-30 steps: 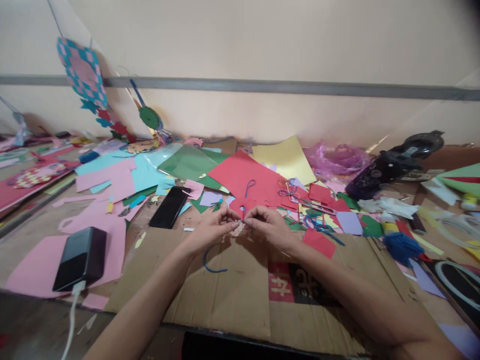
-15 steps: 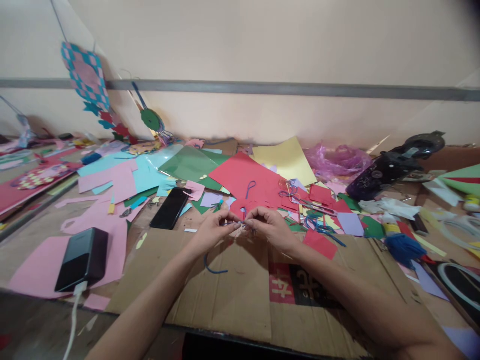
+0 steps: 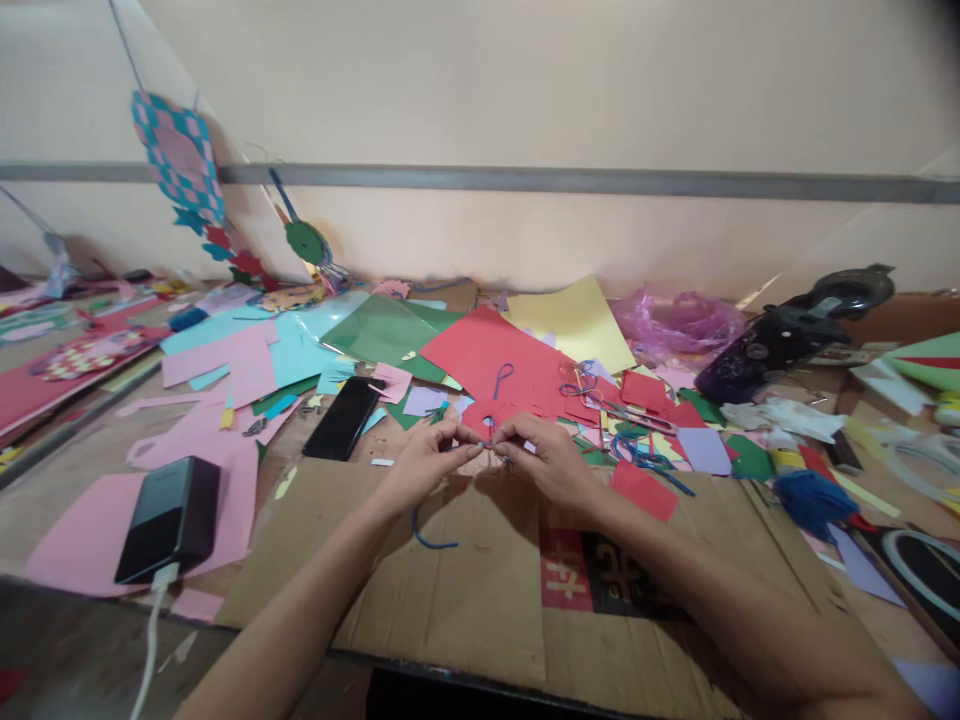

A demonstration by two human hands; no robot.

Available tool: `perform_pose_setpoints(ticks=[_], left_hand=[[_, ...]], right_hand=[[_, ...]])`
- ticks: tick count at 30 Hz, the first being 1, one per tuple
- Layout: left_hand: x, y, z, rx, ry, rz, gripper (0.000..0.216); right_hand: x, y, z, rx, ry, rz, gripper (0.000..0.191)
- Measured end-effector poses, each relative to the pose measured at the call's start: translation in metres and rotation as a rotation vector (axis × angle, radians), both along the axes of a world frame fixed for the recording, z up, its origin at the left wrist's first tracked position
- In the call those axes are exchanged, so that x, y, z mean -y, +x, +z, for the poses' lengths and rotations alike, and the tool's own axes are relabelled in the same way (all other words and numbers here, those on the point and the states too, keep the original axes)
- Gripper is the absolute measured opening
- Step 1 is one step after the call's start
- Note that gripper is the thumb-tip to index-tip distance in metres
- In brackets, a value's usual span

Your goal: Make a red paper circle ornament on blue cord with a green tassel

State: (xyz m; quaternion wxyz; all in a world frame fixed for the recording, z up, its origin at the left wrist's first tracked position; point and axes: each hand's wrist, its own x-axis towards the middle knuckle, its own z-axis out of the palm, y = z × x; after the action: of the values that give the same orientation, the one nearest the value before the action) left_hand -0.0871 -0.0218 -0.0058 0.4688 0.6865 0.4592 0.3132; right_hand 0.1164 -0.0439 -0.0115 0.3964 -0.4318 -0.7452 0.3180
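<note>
My left hand (image 3: 421, 462) and my right hand (image 3: 544, 460) meet fingertip to fingertip above a flattened cardboard sheet (image 3: 480, 580). Both pinch a short length of blue string (image 3: 429, 532), whose loose end hangs down from the left hand and curls on the cardboard. Right behind the fingers lie red paper pieces (image 3: 495, 355) with another blue string loop (image 3: 501, 377) on them.
Coloured paper sheets and scraps cover the table: pink (image 3: 210, 440), green (image 3: 379, 330), yellow (image 3: 574, 320). A black phone (image 3: 343, 418) lies left of my hands, a power bank (image 3: 169, 518) with a white cable further left. A blue yarn ball (image 3: 806, 497) and a black tool (image 3: 787, 335) sit right.
My hands stay pinched together on the string and shift only slightly. The view has drifted a little.
</note>
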Motion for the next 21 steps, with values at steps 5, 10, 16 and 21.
perform_pose_setpoints(ticks=[5, 10, 16, 21], left_hand=[[-0.001, -0.001, -0.004, 0.026, 0.002, -0.014, 0.016], [-0.002, -0.001, -0.01, 0.027, 0.005, -0.005, 0.018], [-0.002, 0.0, -0.008, -0.015, 0.021, -0.008, 0.024], [-0.002, 0.001, -0.007, -0.038, 0.033, -0.014, 0.022]], right_hand=[[0.0, 0.0, -0.001, 0.047, 0.025, 0.006, 0.013], [0.001, 0.0, -0.002, 0.064, 0.051, 0.012, 0.013], [0.001, 0.0, -0.002, 0.063, 0.052, 0.02, 0.014], [0.001, 0.0, -0.003, 0.067, 0.065, 0.019, 0.014]])
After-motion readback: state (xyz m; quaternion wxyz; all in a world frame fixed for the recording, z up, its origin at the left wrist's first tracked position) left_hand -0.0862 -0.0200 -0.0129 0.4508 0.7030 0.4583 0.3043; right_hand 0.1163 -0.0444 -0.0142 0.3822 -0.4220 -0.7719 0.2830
